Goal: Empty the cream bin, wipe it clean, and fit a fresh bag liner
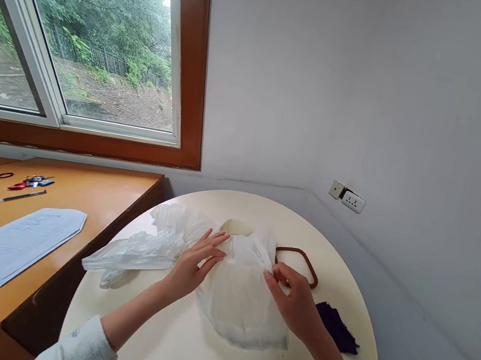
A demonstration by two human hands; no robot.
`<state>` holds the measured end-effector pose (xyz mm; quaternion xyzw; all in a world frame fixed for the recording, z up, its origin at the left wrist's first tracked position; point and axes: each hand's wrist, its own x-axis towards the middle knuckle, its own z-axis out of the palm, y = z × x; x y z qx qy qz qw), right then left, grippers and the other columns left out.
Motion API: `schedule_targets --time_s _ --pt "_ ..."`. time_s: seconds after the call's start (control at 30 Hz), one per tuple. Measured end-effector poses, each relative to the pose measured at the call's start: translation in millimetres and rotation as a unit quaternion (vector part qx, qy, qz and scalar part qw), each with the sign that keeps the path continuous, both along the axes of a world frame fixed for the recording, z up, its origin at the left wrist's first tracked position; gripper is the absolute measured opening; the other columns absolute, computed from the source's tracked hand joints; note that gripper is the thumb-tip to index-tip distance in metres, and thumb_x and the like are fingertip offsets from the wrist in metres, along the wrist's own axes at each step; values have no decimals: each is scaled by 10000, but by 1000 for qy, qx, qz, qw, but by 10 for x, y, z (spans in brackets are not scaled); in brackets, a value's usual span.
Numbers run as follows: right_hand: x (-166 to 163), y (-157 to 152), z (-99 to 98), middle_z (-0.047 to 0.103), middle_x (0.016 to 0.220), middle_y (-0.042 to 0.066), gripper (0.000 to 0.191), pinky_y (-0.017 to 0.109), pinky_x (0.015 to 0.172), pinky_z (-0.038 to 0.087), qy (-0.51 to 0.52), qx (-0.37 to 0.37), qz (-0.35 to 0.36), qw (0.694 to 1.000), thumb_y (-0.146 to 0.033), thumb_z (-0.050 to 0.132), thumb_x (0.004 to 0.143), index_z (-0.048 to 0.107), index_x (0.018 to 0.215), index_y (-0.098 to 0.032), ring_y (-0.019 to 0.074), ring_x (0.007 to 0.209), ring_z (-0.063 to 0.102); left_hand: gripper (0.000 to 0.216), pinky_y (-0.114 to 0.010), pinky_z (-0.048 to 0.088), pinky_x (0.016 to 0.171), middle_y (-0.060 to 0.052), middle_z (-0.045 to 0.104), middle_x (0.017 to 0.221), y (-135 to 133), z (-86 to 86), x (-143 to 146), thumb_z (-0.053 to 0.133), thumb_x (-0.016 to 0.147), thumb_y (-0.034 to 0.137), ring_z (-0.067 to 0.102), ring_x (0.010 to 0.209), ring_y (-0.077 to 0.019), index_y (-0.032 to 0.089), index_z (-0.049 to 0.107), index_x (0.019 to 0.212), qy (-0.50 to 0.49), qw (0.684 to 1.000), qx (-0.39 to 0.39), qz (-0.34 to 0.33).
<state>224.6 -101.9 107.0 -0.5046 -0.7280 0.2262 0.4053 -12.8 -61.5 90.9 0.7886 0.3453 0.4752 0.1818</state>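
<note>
A thin white plastic bag [241, 304] lies spread on the round cream table, its upper part bunched. My left hand [195, 262] rests at the bag's left edge with the fingers stretched out and apart. On the other side, my right hand [294, 298] pinches the bag's right edge between thumb and fingers. A second crumpled translucent plastic bag [154, 245] lies left of my left hand. Just behind my right hand is a brown angular loop [302, 252], partly hidden by that hand. A folded dark purple cloth [338, 327] sits to the right of my right wrist.
The round table [172, 354] stands beside a wooden desk [127, 191] on the left. On the desk lie written paper sheets [9, 251], a pen [14, 198] and a bunch of keys [35, 181]. A wall socket [353, 201] is behind, right of the window.
</note>
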Motion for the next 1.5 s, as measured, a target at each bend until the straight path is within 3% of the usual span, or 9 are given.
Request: schedule_targets --time_s 0.2,0.4,0.57,0.73,1.0,1.2,1.37,1.43,1.5 --pt "66 -197 93 330 596 -29 331 246 534 309 77 -16 -1 997 -410 445 850 338 603 -217 127 567 327 158 -450 248 1114 -44 596 1217 -74 -44 -33 433 873 178 511 1178 -206 230 576 831 -41 999 -10 -9" --pt "119 -404 -33 326 579 -26 316 253 521 318 111 -3 2 994 -368 464 849 324 607 -220 129 548 329 187 -435 385 992 -49 679 911 -137 -49 -144 430 852 100 596 984 -196 232 555 896 42 993 112 -21" --pt "77 -574 -164 390 612 -18 275 246 576 337 -7 45 91 995 -225 427 858 273 630 -210 122 605 401 177 -389 446 763 -46 616 769 -134 -59 -195 449 826 57 543 752 -175 188 523 920 187 942 270 -68" --pt "-33 -600 -294 395 570 -26 284 236 581 311 -172 4 126 977 -127 414 789 209 605 -199 113 614 415 139 -384 422 753 -69 610 815 -118 -132 -197 456 832 63 488 758 -176 155 514 918 289 899 318 -80" --pt "-172 -449 -647 500 570 -24 191 236 589 285 -274 -34 93 957 -110 421 733 325 586 -186 107 582 420 153 -384 413 770 -89 596 889 -24 -224 -225 428 846 73 469 810 -193 155 524 933 338 897 277 -65" --pt "-256 -338 -665 600 694 14 147 255 659 331 -266 -96 108 953 -128 423 754 455 619 -179 140 686 508 134 -362 417 745 -87 574 907 -59 -218 -221 451 843 89 477 831 -198 171 533 911 324 916 229 -51" --pt "-53 -239 -506 526 610 -25 238 222 533 317 -88 -167 145 971 -294 469 825 494 619 -177 107 579 460 269 -381 437 800 -72 526 964 -137 -220 -285 603 786 198 494 919 -217 211 473 1021 134 974 169 65" --pt "63 -138 -452 479 578 -30 316 227 529 333 19 -125 68 990 -372 440 858 482 611 -178 105 560 441 487 -431 410 908 -99 484 1107 -65 -213 -298 655 751 279 467 1069 -250 224 400 1162 29 988 96 117" --pt "143 -2 -441 528 664 -9 276 245 602 397 124 -61 -26 990 -433 491 831 524 713 -186 130 646 503 715 -476 321 1021 -125 371 1309 66 -214 -289 677 722 376 369 1232 -281 247 282 1303 -45 993 3 106"
